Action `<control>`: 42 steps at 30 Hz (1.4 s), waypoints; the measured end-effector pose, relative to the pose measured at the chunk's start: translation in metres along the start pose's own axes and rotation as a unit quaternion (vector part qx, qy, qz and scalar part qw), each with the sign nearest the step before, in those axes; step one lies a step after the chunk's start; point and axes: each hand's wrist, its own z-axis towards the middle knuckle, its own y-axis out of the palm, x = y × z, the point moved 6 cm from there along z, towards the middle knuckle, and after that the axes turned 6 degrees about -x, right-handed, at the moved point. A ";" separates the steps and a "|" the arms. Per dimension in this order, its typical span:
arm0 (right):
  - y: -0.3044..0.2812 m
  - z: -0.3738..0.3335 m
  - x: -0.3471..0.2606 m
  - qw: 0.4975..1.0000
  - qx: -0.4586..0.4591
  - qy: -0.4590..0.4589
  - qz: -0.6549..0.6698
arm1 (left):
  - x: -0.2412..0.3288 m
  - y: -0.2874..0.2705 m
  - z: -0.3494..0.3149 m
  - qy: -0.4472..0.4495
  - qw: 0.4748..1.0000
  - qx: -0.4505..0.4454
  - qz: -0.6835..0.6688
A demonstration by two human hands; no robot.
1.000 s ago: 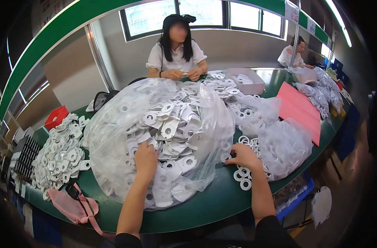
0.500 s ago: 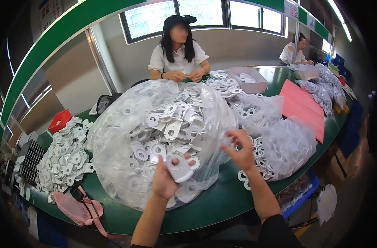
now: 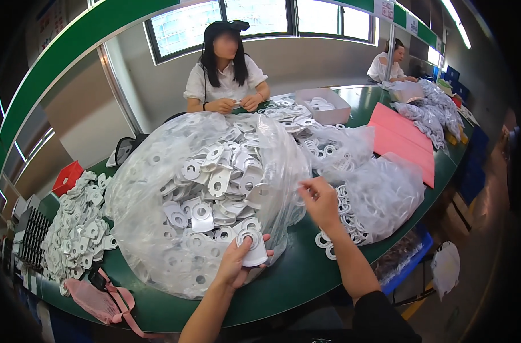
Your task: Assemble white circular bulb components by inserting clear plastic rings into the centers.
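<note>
We hold one white plastic part (image 3: 252,247) in the left hand (image 3: 237,264), fingers closed around it, just in front of the open bag (image 3: 157,228) of like parts on the green surface (image 3: 295,286). The right hand (image 3: 320,200) hovers beside the bag, its fingers pinched narrow on what looks like a small ring, too small to confirm. We judge the work far from done: the bag is full, and a loose pile (image 3: 74,228) lies at left.

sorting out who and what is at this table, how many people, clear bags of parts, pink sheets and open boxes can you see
people: 3, counting the wearer
clear bags of parts: 4 or more; far ones blur together
pink sheets: 2
open boxes: 1
total: about 10
</note>
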 end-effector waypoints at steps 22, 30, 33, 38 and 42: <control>-0.063 0.014 0.056 0.982 0.174 0.067 0.038 | 0.005 0.008 0.000 0.006 1.000 -0.015 0.012; 0.038 -0.024 -0.030 0.969 -0.142 -0.076 0.188 | 0.003 0.006 0.000 0.010 0.999 -0.013 0.029; 0.047 -0.033 -0.055 0.959 -0.195 -0.155 0.138 | 0.005 -0.001 0.002 0.018 0.999 -0.008 0.036; 0.054 -0.038 -0.058 0.914 -0.300 -0.268 0.046 | 0.014 -0.004 -0.001 0.071 0.993 0.050 -0.085; 0.060 -0.041 -0.051 0.901 -0.324 -0.288 0.012 | 0.023 -0.014 -0.002 0.120 0.982 0.137 0.051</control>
